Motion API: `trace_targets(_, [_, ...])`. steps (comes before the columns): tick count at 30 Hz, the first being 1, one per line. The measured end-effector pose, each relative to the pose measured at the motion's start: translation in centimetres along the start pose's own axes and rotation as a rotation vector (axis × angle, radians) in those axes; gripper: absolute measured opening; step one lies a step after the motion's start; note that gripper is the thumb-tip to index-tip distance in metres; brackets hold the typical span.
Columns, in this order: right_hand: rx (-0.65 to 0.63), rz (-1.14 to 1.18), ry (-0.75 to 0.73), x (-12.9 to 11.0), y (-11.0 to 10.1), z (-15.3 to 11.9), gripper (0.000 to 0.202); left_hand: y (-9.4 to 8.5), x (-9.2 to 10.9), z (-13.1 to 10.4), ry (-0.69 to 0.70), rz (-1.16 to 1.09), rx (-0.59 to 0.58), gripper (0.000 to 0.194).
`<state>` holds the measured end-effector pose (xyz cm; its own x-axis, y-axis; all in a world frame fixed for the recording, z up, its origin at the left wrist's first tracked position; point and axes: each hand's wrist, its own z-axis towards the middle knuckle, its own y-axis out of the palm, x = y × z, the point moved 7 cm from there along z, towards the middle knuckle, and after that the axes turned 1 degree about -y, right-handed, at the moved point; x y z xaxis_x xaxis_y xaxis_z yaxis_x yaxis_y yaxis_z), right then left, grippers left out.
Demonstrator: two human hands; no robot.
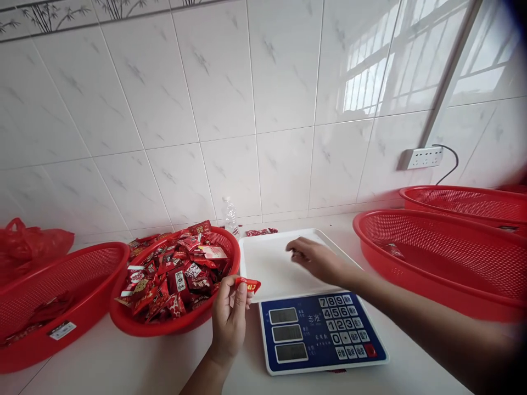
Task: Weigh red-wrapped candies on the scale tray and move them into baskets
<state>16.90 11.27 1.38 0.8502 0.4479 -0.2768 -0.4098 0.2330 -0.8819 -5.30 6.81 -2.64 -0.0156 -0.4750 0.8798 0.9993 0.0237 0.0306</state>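
Observation:
Between the thumb and fingers of my left hand is a small red packet, its printed end sticking out to the right. This hand is beside the rim of a red plastic basket heaped with small red packets. My right hand hovers over the white tray of a digital scale. Its fingers are curled in, and anything inside them is hidden. In front of the tray lies the scale's blue keypad panel, with three small displays and number keys.
At the left stand another red basket with a few packets and a red plastic bag. A clear bottle and a packet strip lie near the wall. Red baskets are on the right, below a power socket.

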Motion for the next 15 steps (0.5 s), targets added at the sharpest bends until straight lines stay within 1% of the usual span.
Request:
trace_targets(3, [0.169,-0.112,0.193,5.1,-4.2,-2.0,0.026,0.3,0.3,-0.1,0.018,0.005,-0.027,0.030])
trace_targets(5, [0.250,-0.199,0.305,8.4,-6.8,-3.7,0.031,0.6,0.5,-0.1,0.038,0.005,-0.051,0.028])
trace_targets(7, [0.287,-0.269,0.396,11.2,-8.6,-5.4,0.034,0.8,0.6,-0.2,0.065,0.013,-0.072,0.026])
trace_targets(9, [0.302,-0.319,0.454,13.5,-9.5,-6.9,0.037,0.9,0.7,-0.3,0.095,0.035,-0.092,0.023])
trace_targets(11, [0.321,-0.347,0.471,14.8,-9.5,-7.9,0.042,0.9,0.7,-0.5,0.131,0.069,-0.105,0.019])
trace_targets(12, [0.335,-0.353,0.462,14.9,-9.2,-8.1,0.044,0.9,0.7,-0.5,0.149,0.090,-0.110,0.018])
trace_targets(14, [0.368,-0.352,0.419,13.8,-8.2,-8.3,0.046,1.0,0.7,-0.6,0.183,0.141,-0.122,0.015])
trace_targets(15, [0.389,-0.336,0.382,12.5,-7.5,-8.2,0.044,1.0,0.7,-0.7,0.200,0.169,-0.129,0.014])
